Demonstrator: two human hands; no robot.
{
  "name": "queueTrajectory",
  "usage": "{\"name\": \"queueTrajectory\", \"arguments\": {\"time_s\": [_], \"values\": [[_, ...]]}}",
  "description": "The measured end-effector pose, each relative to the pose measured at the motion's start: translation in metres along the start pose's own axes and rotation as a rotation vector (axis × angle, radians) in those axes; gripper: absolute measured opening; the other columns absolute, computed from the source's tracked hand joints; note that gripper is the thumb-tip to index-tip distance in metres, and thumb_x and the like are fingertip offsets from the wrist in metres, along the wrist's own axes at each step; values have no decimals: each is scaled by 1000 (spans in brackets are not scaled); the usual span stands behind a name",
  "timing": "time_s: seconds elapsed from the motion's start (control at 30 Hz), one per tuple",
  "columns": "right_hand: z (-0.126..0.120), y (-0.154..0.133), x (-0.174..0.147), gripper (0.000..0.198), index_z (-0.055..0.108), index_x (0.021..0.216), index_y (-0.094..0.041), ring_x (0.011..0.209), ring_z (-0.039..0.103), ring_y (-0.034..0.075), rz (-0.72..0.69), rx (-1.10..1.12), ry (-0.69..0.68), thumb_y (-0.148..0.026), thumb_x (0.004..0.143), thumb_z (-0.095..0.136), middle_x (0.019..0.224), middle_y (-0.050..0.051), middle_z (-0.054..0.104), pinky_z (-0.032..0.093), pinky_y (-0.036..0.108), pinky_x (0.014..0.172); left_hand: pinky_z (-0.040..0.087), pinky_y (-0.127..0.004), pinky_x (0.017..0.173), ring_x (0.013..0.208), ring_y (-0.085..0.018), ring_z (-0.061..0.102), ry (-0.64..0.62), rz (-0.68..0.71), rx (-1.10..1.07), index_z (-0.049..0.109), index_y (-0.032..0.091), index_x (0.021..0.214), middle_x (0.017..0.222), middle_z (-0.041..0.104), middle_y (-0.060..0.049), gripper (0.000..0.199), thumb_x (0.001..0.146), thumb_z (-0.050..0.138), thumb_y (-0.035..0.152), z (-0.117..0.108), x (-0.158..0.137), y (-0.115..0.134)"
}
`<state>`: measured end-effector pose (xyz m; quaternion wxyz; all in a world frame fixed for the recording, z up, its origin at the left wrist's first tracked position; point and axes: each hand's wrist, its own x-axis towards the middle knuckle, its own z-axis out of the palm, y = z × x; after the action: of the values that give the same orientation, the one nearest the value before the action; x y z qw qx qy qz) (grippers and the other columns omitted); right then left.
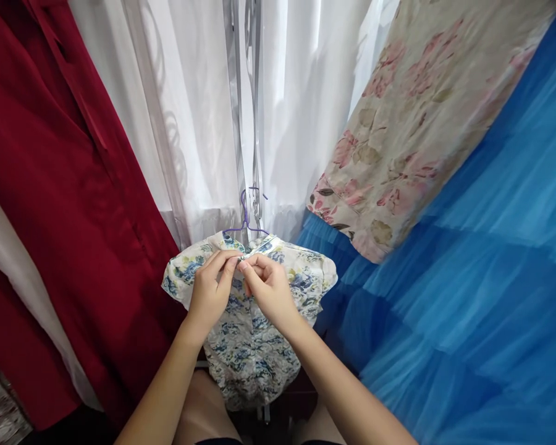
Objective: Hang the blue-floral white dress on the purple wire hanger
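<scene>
A white dress with blue and yellow-green flowers (252,330) hangs in front of me on a purple hanger (245,213). At its neckline my left hand (215,281) pinches the fabric edge near the zipper at the opening. My right hand (266,278) is closed beside it, thumb and fingers pressed together at the same spot, where the zipper (254,248) runs up to the collar. The fingertips of both hands nearly meet. What exactly lies between them is small and partly hidden.
Dark red cloth (102,204) hangs on the left. White curtains (301,105) and a metal pole (241,111) stand behind the dress. On the right hang a beige floral garment (398,136) and a layered blue tulle skirt (472,296).
</scene>
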<state>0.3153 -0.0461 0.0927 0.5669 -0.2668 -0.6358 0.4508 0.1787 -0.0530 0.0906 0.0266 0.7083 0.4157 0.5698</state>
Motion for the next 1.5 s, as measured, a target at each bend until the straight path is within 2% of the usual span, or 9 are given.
{"name": "queueTrajectory", "arguments": {"time_s": [0.17, 0.4, 0.6, 0.87, 1.03, 1.13, 1.23, 1.33, 1.5], "values": [[-3, 28, 22, 22, 53, 70, -19, 43, 38, 9, 31, -211, 77, -33, 86, 56, 48, -7, 44, 25, 21, 44, 45, -24, 72, 75, -15, 62, 16, 29, 136, 64, 18, 86, 78, 66, -1, 16, 96, 53, 25, 1, 16, -1], [-9, 73, -10, 21, 47, 64, -20, 43, 36, 9, 182, -258, 99, -28, 81, 56, 47, -7, 41, 24, 22, 46, 44, -21, 66, 70, -12, 57, 477, -131, -95, 66, 16, 89, 74, 61, 0, 19, 93, 57, 32, -41, 50, -50], [2, 73, -51, 20, 46, 65, -20, 44, 35, 9, 231, -163, 3, -25, 82, 55, 48, -7, 42, 25, 22, 46, 44, -18, 61, 55, -7, 49, 841, -840, -755, 56, 14, 75, 63, 51, 4, 18, 92, 50, 16, -43, 2, -135], [-39, 112, -81, 27, 42, 61, -22, 37, 34, 9, 344, -119, 165, -31, 84, 55, 41, -8, 40, 25, 23, 43, 54, -34, 71, 69, -18, 65, 502, -1237, -1072, 58, 15, 75, 76, 65, -7, 16, 87, 47, 10, 42, -98, -112], [-65, 119, -122, 25, 50, 67, -20, 54, 51, 16, 324, -303, 203, -36, 85, 58, 56, -1, 53, 40, 26, 55, 51, -32, 83, 81, -17, 61, 255, -960, -1341, 63, 16, 80, 80, 61, -3, 9, 82, 67, 24, 60, -109, -41], [-61, 104, -146, 37, 60, 107, -20, 101, 59, 26, 139, -386, 178, -33, 75, 73, 106, 9, 64, 46, 34, 88, 46, -22, 68, 71, -13, 54, 49, -793, -1205, 63, 17, 81, 75, 55, -1, 20, 86, 67, 35, 72, -124, 9], [-56, 83, -161, 50, 52, 128, -22, 103, 59, 25, 118, -243, 29, -32, 81, 68, 114, 8, 62, 47, 33, 91, 43, -23, 66, 70, -15, 54, -143, -624, -968, 64, 17, 79, 74, 57, -3, 29, 92, 57, 42, 85, -144, 45], [-62, 61, -166, 26, 65, 110, -18, 86, 59, 21, 233, -190, -68, -35, 94, 53, 92, 5, 65, 48, 31, 82, 45, -26, 74, 80, -19, 59, -237, -511, -816, 67, 17, 83, 81, 63, -6, 32, 95, 51, 42, 87, -154, 56], [-83, 40, -181, 48, 73, 88, -16, 83, 60, 24, 370, -327, -47, -55, 95, 47, 81, 6, 68, 49, 32, 78, 44, -32, 93, 103, -24, 60, -259, -481, -654, 67, 21, 108, 106, 65, -9, 29, 92, 57, 44, 76, -158, 39]]}}
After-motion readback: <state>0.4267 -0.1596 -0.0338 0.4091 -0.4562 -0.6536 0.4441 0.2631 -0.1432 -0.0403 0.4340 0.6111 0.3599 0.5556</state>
